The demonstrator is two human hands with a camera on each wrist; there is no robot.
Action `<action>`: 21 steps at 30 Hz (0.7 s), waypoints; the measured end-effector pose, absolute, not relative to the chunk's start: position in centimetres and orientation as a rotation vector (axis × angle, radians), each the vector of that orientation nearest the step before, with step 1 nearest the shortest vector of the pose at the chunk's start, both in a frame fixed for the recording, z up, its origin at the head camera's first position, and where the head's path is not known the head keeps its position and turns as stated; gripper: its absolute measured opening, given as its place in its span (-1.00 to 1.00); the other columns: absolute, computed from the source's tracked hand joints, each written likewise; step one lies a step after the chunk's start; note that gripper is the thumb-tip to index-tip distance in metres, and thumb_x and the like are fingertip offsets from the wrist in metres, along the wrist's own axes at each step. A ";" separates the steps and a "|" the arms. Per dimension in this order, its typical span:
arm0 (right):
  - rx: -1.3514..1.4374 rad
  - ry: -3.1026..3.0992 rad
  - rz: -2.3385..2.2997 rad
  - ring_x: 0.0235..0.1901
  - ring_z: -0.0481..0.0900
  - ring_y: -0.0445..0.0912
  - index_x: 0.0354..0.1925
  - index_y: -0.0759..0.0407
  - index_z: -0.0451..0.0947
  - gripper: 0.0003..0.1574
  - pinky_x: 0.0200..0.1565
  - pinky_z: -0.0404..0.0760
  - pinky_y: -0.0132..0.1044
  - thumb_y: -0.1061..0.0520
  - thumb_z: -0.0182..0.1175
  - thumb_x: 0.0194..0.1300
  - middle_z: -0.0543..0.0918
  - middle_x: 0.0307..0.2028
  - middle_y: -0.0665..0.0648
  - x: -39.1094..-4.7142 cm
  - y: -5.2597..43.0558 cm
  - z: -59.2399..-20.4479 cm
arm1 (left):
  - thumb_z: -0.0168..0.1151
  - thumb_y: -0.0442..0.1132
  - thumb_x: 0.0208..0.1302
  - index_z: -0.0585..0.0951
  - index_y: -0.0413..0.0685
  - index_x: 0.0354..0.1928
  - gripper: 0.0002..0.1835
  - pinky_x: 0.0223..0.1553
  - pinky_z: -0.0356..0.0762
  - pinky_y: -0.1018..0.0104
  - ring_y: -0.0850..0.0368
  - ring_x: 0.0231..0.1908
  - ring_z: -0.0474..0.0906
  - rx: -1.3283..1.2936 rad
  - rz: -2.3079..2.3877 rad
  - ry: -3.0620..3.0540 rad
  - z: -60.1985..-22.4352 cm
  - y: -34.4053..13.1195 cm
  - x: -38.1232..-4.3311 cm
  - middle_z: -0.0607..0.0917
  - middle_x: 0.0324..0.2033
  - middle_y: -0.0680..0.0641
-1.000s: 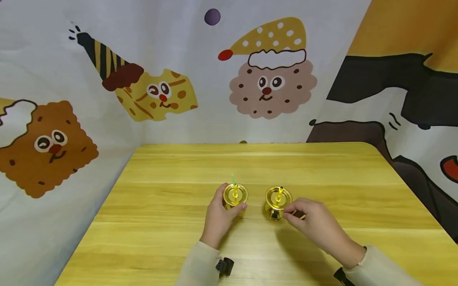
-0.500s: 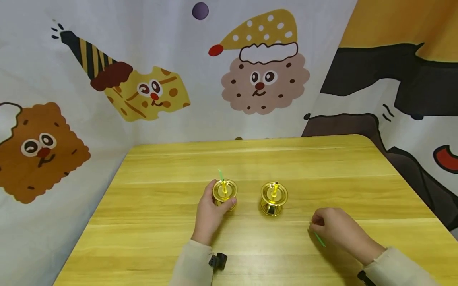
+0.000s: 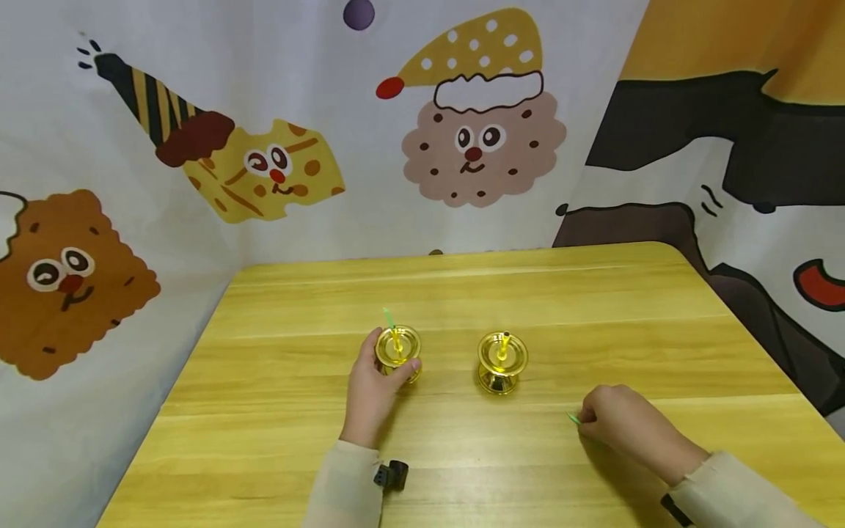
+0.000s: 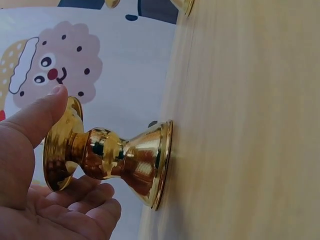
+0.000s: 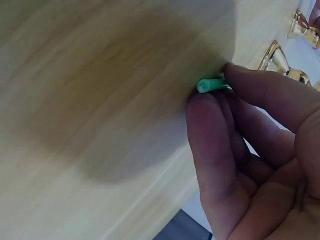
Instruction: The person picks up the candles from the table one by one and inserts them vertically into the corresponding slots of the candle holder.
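My left hand (image 3: 368, 400) holds a shiny gold candle holder (image 3: 408, 349) around its dish, thumb on the near rim. A thin green candle (image 3: 388, 317) leans up from its centre. In the left wrist view the holder (image 4: 145, 160) stands with its flared base on the table and the thumb lies over the dish rim. To its right stands a second gold candle holder (image 3: 498, 381), with no green candle in its central tube. My right hand (image 3: 627, 422), low over the table further right, pinches another thin green candle (image 5: 212, 85) between thumb and fingertips.
The pale wood table (image 3: 297, 469) ends at a back edge against a white cloth (image 3: 370, 220) printed with cartoon biscuits and cheese. A black wrist device (image 3: 392, 475) sits at the left sleeve.
My right hand has moved away from the second candle holder, right and toward me, and now pinches the green candle. The left hand keeps its hold on the first holder. The head view has shifted slightly.
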State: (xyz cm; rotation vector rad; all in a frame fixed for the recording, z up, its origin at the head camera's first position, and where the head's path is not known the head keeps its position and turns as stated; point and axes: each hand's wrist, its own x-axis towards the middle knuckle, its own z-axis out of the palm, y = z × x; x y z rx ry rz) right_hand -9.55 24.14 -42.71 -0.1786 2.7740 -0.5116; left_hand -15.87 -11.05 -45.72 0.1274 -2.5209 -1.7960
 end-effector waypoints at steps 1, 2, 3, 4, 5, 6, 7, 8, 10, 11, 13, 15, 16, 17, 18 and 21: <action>-0.191 2.785 -0.496 -0.61 0.36 -0.19 -0.64 -0.01 0.60 -0.70 -0.52 0.39 -0.31 0.19 0.42 0.17 0.53 -0.63 -0.14 -9.6 24.1 -42.7 | 0.54 -0.11 0.13 0.19 -0.16 0.52 -0.01 0.37 0.31 -0.04 -0.18 0.39 0.31 0.134 -1.793 -2.523 -45.7 -11.2 -15.9 0.37 0.40 -0.29; -0.201 2.792 -0.485 -0.61 0.35 -0.19 -0.65 -0.01 0.58 -0.68 -0.52 0.38 -0.31 0.19 0.42 0.18 0.51 -0.63 -0.13 -9.6 24.1 -42.7 | 0.54 -0.11 0.13 0.19 -0.16 0.52 -0.01 0.37 0.31 -0.04 -0.18 0.39 0.31 0.142 -1.789 -2.525 -45.7 -11.2 -15.9 0.37 0.40 -0.29; -0.208 2.798 -0.476 -0.62 0.34 -0.19 -0.66 0.00 0.55 -0.65 -0.53 0.36 -0.31 0.18 0.42 0.18 0.48 -0.65 -0.13 -9.6 24.1 -42.8 | 0.54 -0.11 0.14 0.19 -0.16 0.52 0.00 0.37 0.30 -0.04 -0.17 0.39 0.31 0.149 -1.786 -2.526 -45.6 -11.3 -15.9 0.36 0.40 -0.29; -0.213 2.803 -0.470 -0.63 0.31 -0.20 -0.68 0.00 0.51 -0.62 -0.53 0.32 -0.32 0.18 0.41 0.19 0.44 -0.67 -0.12 -9.6 24.1 -42.8 | 0.54 -0.12 0.14 0.18 -0.16 0.52 0.00 0.37 0.30 -0.03 -0.17 0.39 0.30 0.153 -1.784 -2.526 -45.6 -11.3 -15.9 0.36 0.41 -0.29; -0.215 2.806 -0.468 -0.64 0.29 -0.20 -0.70 0.01 0.47 -0.58 -0.54 0.29 -0.33 0.19 0.41 0.20 0.40 -0.68 -0.12 -9.6 24.0 -42.8 | 0.54 -0.12 0.14 0.18 -0.16 0.53 0.00 0.38 0.30 -0.03 -0.17 0.40 0.30 0.158 -1.783 -2.526 -45.6 -11.3 -15.8 0.35 0.41 -0.29; -0.221 2.811 -0.464 -0.64 0.26 -0.20 -0.71 0.01 0.42 -0.54 -0.54 0.26 -0.34 0.19 0.41 0.20 0.35 -0.70 -0.11 -9.5 24.0 -42.9 | 0.54 -0.13 0.14 0.17 -0.16 0.53 0.01 0.38 0.30 -0.02 -0.17 0.40 0.30 0.160 -1.785 -2.524 -45.5 -11.3 -15.8 0.35 0.42 -0.29; -0.225 2.817 -0.464 -0.65 0.25 -0.20 -0.72 0.01 0.39 -0.52 -0.55 0.24 -0.35 0.19 0.40 0.19 0.32 -0.70 -0.11 -9.5 24.0 -42.9 | 0.54 -0.13 0.14 0.16 -0.17 0.53 0.01 0.38 0.29 -0.01 -0.17 0.40 0.29 0.161 -1.788 -2.523 -45.5 -11.3 -15.8 0.34 0.42 -0.29; -0.221 2.816 -0.469 -0.66 0.23 -0.21 -0.73 0.01 0.36 -0.50 -0.55 0.21 -0.36 0.20 0.40 0.19 0.29 -0.72 -0.10 -9.5 23.9 -42.9 | 0.54 -0.14 0.14 0.15 -0.18 0.54 0.02 0.38 0.29 -0.02 -0.17 0.40 0.28 0.160 -1.790 -2.522 -45.5 -11.4 -15.9 0.33 0.43 -0.30; -0.215 2.815 -0.478 -0.67 0.20 -0.22 -0.74 0.01 0.33 -0.48 -0.56 0.18 -0.38 0.22 0.39 0.17 0.25 -0.73 -0.11 -9.4 23.9 -42.9 | 0.53 -0.14 0.14 0.13 -0.20 0.54 0.03 0.39 0.27 -0.02 -0.18 0.41 0.26 0.158 -1.801 -2.519 -45.5 -11.4 -15.8 0.29 0.44 -0.31; -0.211 2.816 -0.479 -0.67 0.20 -0.22 -0.74 0.01 0.32 -0.48 -0.56 0.18 -0.39 0.22 0.39 0.15 0.25 -0.73 -0.12 -9.4 23.9 -42.9 | 0.53 -0.13 0.15 0.11 -0.21 0.54 0.04 0.39 0.27 -0.02 -0.18 0.42 0.25 0.156 -1.807 -2.517 -45.5 -11.4 -15.8 0.28 0.45 -0.31; -0.213 2.820 -0.489 -0.67 0.20 -0.23 -0.74 0.01 0.32 -0.50 -0.57 0.17 -0.40 0.24 0.38 0.13 0.25 -0.73 -0.12 -9.4 23.9 -42.9 | 0.53 -0.12 0.15 0.09 -0.23 0.55 0.06 0.40 0.25 -0.02 -0.19 0.43 0.23 0.150 -1.822 -2.511 -45.6 -11.5 -15.8 0.25 0.46 -0.32; -0.215 2.825 -0.494 -0.67 0.22 -0.23 -0.73 0.01 0.34 -0.53 -0.57 0.18 -0.40 0.24 0.38 0.11 0.27 -0.72 -0.11 -9.3 23.9 -42.9 | 0.53 -0.12 0.16 0.06 -0.24 0.55 0.07 0.41 0.22 -0.01 -0.18 0.44 0.20 0.143 -1.840 -2.497 -45.7 -11.5 -15.8 0.22 0.47 -0.31; -0.218 2.828 -0.494 -0.67 0.23 -0.22 -0.72 0.01 0.35 -0.54 -0.57 0.18 -0.39 0.25 0.38 0.11 0.28 -0.72 -0.11 -9.3 23.9 -42.9 | 0.52 -0.12 0.16 0.05 -0.24 0.55 0.08 0.42 0.21 0.00 -0.17 0.45 0.19 0.136 -1.849 -2.489 -45.6 -11.6 -15.8 0.21 0.48 -0.29; -0.223 2.833 -0.492 -0.66 0.24 -0.22 -0.71 0.01 0.36 -0.56 -0.57 0.20 -0.39 0.25 0.38 0.10 0.30 -0.71 -0.11 -9.3 24.0 -42.9 | 0.53 -0.12 0.16 0.04 -0.24 0.56 0.09 0.43 0.19 0.01 -0.15 0.46 0.17 0.130 -1.856 -2.482 -45.6 -11.6 -15.7 0.20 0.49 -0.27; -0.228 2.836 -0.492 -0.66 0.25 -0.22 -0.70 0.01 0.38 -0.57 -0.57 0.21 -0.39 0.25 0.38 0.10 0.32 -0.70 -0.10 -9.3 24.0 -42.9 | 0.52 -0.12 0.16 0.03 -0.23 0.56 0.09 0.44 0.17 0.02 -0.14 0.47 0.15 0.124 -1.853 -2.479 -45.6 -11.7 -15.7 0.20 0.50 -0.24; -0.231 2.847 -0.484 -0.65 0.28 -0.21 -0.70 0.00 0.40 -0.60 -0.57 0.24 -0.38 0.25 0.37 0.07 0.36 -0.69 -0.11 -9.2 24.0 -43.0 | 0.53 -0.10 0.14 0.02 -0.18 0.57 0.11 0.46 0.13 0.07 -0.09 0.49 0.12 0.117 -1.812 -2.468 -45.1 -11.8 -15.5 0.19 0.52 -0.13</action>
